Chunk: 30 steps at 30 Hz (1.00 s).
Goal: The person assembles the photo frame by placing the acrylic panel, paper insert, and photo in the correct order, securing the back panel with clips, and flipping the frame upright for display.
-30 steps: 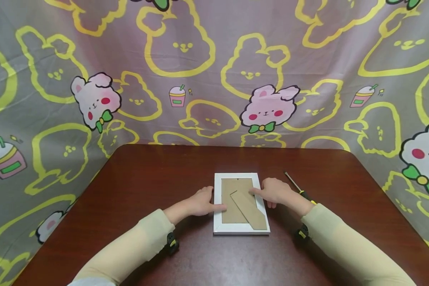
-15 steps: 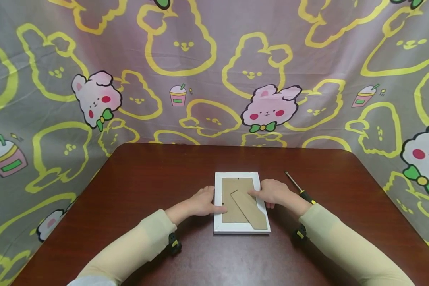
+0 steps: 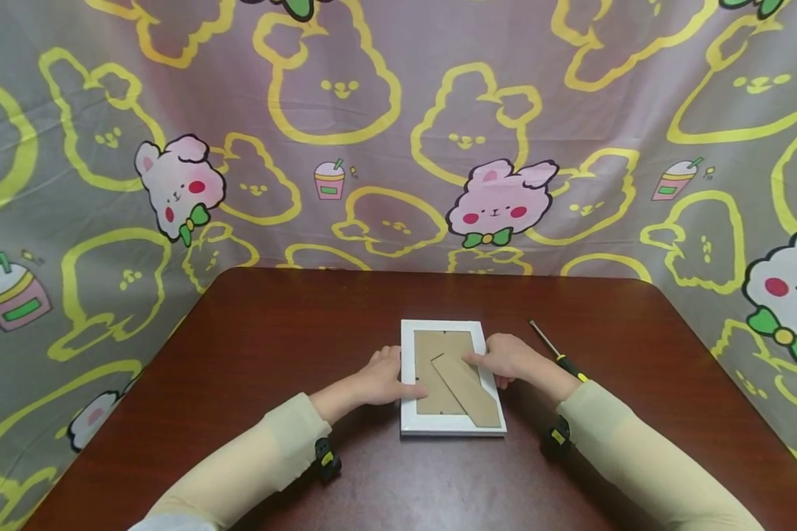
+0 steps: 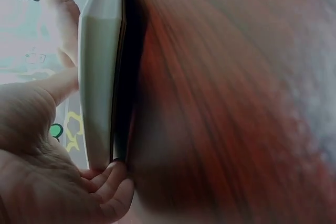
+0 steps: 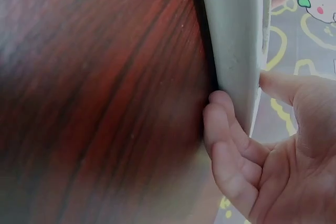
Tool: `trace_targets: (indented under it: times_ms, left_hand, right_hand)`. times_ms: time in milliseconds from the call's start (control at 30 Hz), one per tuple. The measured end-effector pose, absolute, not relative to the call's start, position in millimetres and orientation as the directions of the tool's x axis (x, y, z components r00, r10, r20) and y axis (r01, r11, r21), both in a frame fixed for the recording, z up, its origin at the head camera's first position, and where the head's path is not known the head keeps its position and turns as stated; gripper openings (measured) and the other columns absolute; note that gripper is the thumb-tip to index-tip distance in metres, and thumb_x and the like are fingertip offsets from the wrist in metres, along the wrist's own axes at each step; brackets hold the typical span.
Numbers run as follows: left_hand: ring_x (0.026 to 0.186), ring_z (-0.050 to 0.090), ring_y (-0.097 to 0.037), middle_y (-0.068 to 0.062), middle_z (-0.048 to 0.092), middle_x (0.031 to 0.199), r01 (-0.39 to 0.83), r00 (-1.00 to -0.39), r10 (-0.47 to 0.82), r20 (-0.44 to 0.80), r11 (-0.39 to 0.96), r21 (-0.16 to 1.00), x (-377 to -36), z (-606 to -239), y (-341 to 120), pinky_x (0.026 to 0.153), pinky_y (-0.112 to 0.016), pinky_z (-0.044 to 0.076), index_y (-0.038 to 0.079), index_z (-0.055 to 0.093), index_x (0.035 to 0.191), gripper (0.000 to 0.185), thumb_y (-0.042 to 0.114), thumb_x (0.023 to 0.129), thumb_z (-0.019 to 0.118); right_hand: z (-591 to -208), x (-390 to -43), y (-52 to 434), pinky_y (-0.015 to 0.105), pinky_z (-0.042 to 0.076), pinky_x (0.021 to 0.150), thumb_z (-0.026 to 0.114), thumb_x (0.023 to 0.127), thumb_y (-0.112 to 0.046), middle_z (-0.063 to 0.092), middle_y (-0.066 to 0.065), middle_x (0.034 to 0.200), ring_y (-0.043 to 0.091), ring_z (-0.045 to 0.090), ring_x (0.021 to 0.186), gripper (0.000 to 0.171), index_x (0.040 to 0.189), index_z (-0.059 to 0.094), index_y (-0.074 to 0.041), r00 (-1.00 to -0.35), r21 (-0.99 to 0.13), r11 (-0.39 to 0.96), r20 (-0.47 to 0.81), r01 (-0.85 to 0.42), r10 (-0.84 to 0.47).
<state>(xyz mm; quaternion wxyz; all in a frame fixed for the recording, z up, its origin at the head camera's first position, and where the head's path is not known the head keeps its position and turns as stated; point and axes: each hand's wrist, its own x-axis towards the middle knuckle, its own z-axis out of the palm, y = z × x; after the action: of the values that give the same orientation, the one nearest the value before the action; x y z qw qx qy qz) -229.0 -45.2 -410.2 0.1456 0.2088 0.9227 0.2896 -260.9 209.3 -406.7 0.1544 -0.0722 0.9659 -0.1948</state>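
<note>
A white picture frame [image 3: 452, 426] lies face down on the dark wooden table [image 3: 292, 332], its brown cardboard back and stand flap [image 3: 466, 389] facing up. My left hand [image 3: 387, 377] grips the frame's left edge, thumb on top. My right hand [image 3: 503, 360] grips the right edge, thumb on the backing. In the left wrist view the left hand [image 4: 79, 129] has its fingers curled under the frame's edge [image 4: 97, 77]. The right wrist view shows the right hand [image 5: 245, 102] with fingers against the frame's side [image 5: 233, 35] and thumb over it.
A screwdriver [image 3: 558, 352] with a black and yellow handle lies on the table just right of my right hand. A cartoon rabbit cloth [image 3: 398, 147] hangs behind and around the table. Small black and yellow devices sit at both wrists.
The frame has shifted slightly to the right and toward me. My right index finger no longer points across the backing. Both hands have closed on the frame's edges.
</note>
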Motion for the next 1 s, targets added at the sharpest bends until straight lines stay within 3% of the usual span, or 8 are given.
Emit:
trace_targets:
  times_ms: [233, 367, 767, 1000]
  left_hand:
    - [0.110, 0.049, -0.030, -0.023, 0.044, 0.119, 0.181, -0.875, 0.469, -0.118, 0.545, 0.819, -230, -417, -42, 0.096, -0.043, 0.038, -0.015, 0.019, 0.136, 0.084, 0.017, 0.083, 0.075]
    - [0.115, 0.044, -0.032, -0.026, 0.040, 0.123, 0.123, -0.884, 0.454, -0.110, 0.453, 0.883, -228, -420, -40, 0.100, -0.045, 0.034, -0.014, 0.010, 0.140, 0.089, 0.011, 0.083, 0.072]
    - [0.106, 0.052, -0.031, -0.026, 0.050, 0.117, 0.108, -0.900, 0.428, -0.084, 0.405, 0.908, -229, -421, -40, 0.095, -0.043, 0.040, -0.011, 0.007, 0.144, 0.092, 0.010, 0.083, 0.073]
    - [0.097, 0.059, -0.030, -0.029, 0.050, 0.113, 0.091, -0.913, 0.398, -0.095, 0.424, 0.901, -238, -404, -40, 0.081, -0.037, 0.050, -0.009, 0.007, 0.145, 0.093, 0.010, 0.083, 0.074]
  right_hand:
    - [-409, -260, 208, 0.028, 0.047, 0.044, 0.065, 0.091, -0.042, 0.057, 0.006, 0.049, 0.017, 0.058, 0.041, 0.043, 0.071, 0.058, -0.005, -0.952, -0.512, 0.858, -0.246, -0.034, -0.184]
    - [-409, -260, 208, 0.029, 0.048, 0.044, 0.066, 0.090, -0.042, 0.057, 0.007, 0.050, 0.017, 0.058, 0.042, 0.042, 0.073, 0.058, -0.004, -0.955, -0.548, 0.836, -0.236, -0.023, -0.181]
    - [-411, -265, 211, 0.029, 0.049, 0.044, 0.063, 0.092, -0.042, 0.058, 0.007, 0.051, 0.017, 0.059, 0.042, 0.044, 0.071, 0.056, -0.004, -0.953, -0.557, 0.829, -0.223, -0.047, -0.204]
    - [-409, -272, 211, 0.030, 0.051, 0.047, 0.061, 0.094, -0.039, 0.060, 0.009, 0.054, 0.018, 0.061, 0.045, 0.043, 0.073, 0.053, -0.003, -0.949, -0.609, 0.793, -0.245, -0.010, -0.200]
